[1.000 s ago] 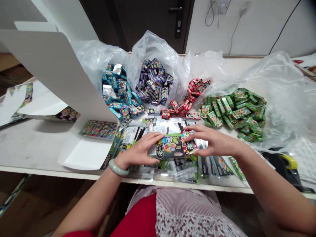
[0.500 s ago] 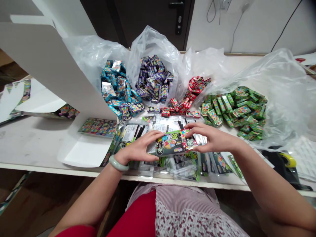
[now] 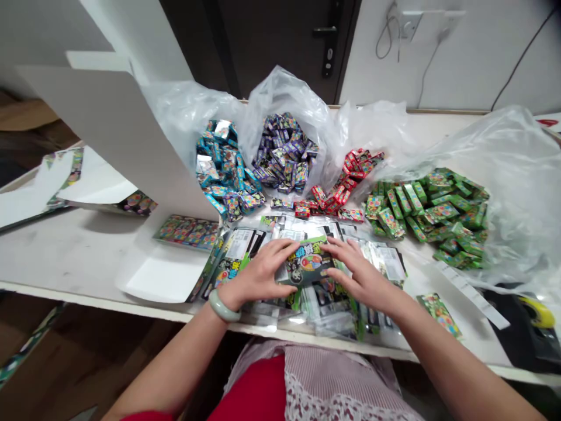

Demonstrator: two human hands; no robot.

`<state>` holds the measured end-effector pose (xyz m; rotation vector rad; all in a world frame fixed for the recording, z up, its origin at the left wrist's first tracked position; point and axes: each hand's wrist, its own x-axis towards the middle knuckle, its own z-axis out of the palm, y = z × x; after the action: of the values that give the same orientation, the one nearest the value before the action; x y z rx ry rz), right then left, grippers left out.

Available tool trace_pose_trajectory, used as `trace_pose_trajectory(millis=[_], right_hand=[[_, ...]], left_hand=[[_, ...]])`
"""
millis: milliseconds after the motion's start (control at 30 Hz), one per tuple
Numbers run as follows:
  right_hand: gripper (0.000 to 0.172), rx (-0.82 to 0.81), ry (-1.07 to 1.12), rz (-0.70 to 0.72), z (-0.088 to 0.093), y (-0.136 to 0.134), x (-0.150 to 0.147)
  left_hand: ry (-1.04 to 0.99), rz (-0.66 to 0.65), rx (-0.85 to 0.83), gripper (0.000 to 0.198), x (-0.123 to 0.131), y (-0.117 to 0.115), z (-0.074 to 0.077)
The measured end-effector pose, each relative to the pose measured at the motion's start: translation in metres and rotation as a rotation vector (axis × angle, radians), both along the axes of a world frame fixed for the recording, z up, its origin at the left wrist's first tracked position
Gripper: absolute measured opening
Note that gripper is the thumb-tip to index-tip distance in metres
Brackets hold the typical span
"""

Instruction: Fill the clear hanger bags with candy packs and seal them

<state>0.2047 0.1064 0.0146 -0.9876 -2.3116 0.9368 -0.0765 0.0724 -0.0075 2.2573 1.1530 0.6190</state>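
My left hand [image 3: 262, 273] and my right hand [image 3: 356, 273] both grip a dark green printed pouch [image 3: 309, 263] over a spread of similar flat pouches [image 3: 245, 245] near the table's front edge. The left fingers curl round the pouch's left end, the right fingers pinch its right end. A pale green bangle [image 3: 222, 306] sits on my left wrist. The small red box seen earlier no longer shows. Beyond the pouches lie heaps of small boxes: blue [image 3: 223, 169], purple [image 3: 284, 153], red [image 3: 346, 181] and green [image 3: 429, 204], each on a clear plastic bag.
A large white folded card [image 3: 114, 134] stands at the left, with a flat printed sheet [image 3: 186, 229] at its foot. A lone green pouch [image 3: 439, 313] lies to my right. A black tape dispenser with a yellow roll [image 3: 537, 313] is at the far right. A dark door [image 3: 280, 41] is behind.
The red box at the pouch's right end has slipped out of sight. My right hand closed in over the pouch, and both hands lowered it onto the spread.
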Motion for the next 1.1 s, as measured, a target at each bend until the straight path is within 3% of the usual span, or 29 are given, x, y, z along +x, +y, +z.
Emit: trace_pose_trajectory(millis=[67,133,200,267,367,433,533,600,700,967,1100], right_hand=[[0.039,-0.042,0.056,-0.023,-0.003,0.009,-0.008],[0.034,-0.059,0.140,-0.132,-0.004,0.037,-0.022],[0.029,0.005,0.139,-0.229,-0.003,0.079,-0.045],[0.027,0.134,0.017,-0.234,-0.001,0.125,-0.078],[0.044,0.254,-0.134,-0.313,0.001,0.183,-0.132],[0.058,0.216,-0.150,-0.420,0.000,0.208,-0.161],[0.047,0.107,-0.111,-0.460,-0.005,0.225,-0.178],[0.036,0.047,-0.058,-0.442,-0.008,0.224,-0.173],[0.035,-0.099,0.049,-0.408,-0.008,0.203,-0.148],[0.041,-0.600,0.416,-0.321,0.001,0.097,-0.054],[0.044,-0.658,0.491,-0.424,0.000,0.061,-0.027]], left_hand=[[-0.005,0.044,0.004,0.093,-0.004,-0.003,0.000],[-0.026,0.117,0.012,0.093,-0.011,-0.007,0.002],[-0.045,0.184,0.026,0.091,-0.020,-0.012,0.005],[-0.056,0.224,0.032,0.092,-0.026,-0.016,0.008],[-0.061,0.242,0.030,0.096,-0.032,-0.021,0.009],[-0.063,0.265,0.037,0.097,-0.037,-0.023,0.007],[-0.054,0.324,0.045,0.092,-0.045,-0.027,0.003],[-0.046,0.346,0.049,0.089,-0.051,-0.029,0.001],[-0.055,0.355,0.059,0.087,-0.060,-0.030,-0.001],[-0.028,0.321,0.079,0.080,-0.058,-0.023,0.002],[0.047,0.205,0.074,0.083,-0.043,-0.023,0.000]])
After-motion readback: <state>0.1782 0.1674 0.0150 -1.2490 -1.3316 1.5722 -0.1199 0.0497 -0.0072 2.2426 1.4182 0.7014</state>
